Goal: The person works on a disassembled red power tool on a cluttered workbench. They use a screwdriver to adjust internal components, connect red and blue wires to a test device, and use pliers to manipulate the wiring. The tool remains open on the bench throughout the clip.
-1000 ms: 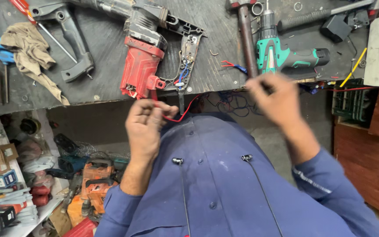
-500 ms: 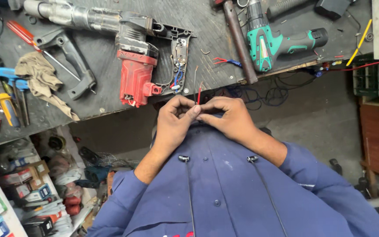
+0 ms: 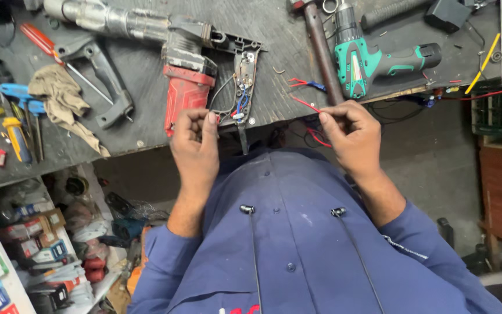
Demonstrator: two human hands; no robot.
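The dark, scuffed desk [image 3: 146,125] runs across the far part of the view, with the person in a blue work shirt [image 3: 297,232] near its edge. On it, centre-left, lies the big red and grey power tool [image 3: 184,87], its handle shell opened so the switch and wiring [image 3: 242,93] show. To the right lies a green cordless drill [image 3: 373,61], to the left a tan rag [image 3: 62,102] and a red-handled screwdriver [image 3: 42,40]. The left hand [image 3: 196,145] sits at the near edge of the desk just below the open handle, fingers curled and pinched together on something too small to make out. The right hand [image 3: 352,134] is well to the right of it, fingers pinching a thin red wire [image 3: 306,104] that slants up to the left. This looks like the wire-preparing step of a rewiring job; the next move seems to call for bringing that wire end across to the exposed switch with a steady, fine grip.
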